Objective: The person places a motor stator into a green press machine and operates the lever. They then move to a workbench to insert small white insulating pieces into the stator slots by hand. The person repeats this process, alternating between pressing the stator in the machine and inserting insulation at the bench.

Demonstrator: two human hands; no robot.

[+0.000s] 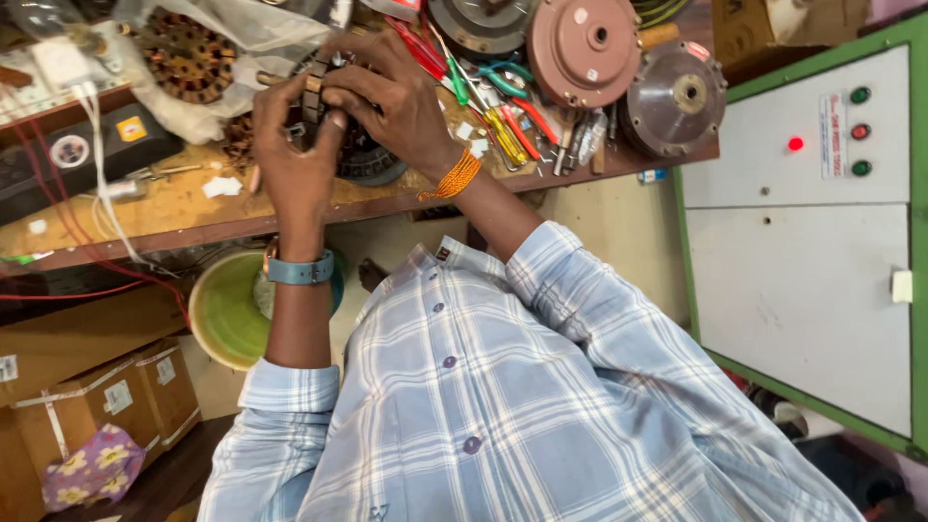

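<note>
Cloth of a pale checked shirt is filling the nearest part of the view, with both sleeves running up toward a wooden workbench. Below the bench edge a green bowl is sitting beside cardboard boxes. The left hand, with a blue watch on its wrist, is gripping the near side of a dark ring-shaped motor stator that is resting on the bench top. The right hand, with an orange thread round its wrist, is curling over the stator from the far side. Both hands are closed on it, thumbs and fingertips pressing together at its upper rim, so the person seems to be working something small into or out of the slots there; what that is, I cannot tell, as the fingers are hiding it. Any further move at that spot is calling for the left hand to be steadying the ring while the right fingertips are doing the fine work. Just beyond the hands, screwdrivers and pliers are lying scattered. Farther back, a pink disc and a grey motor housing are resting on the bench. A second wound core is lying in clear plastic at the far left.
</note>
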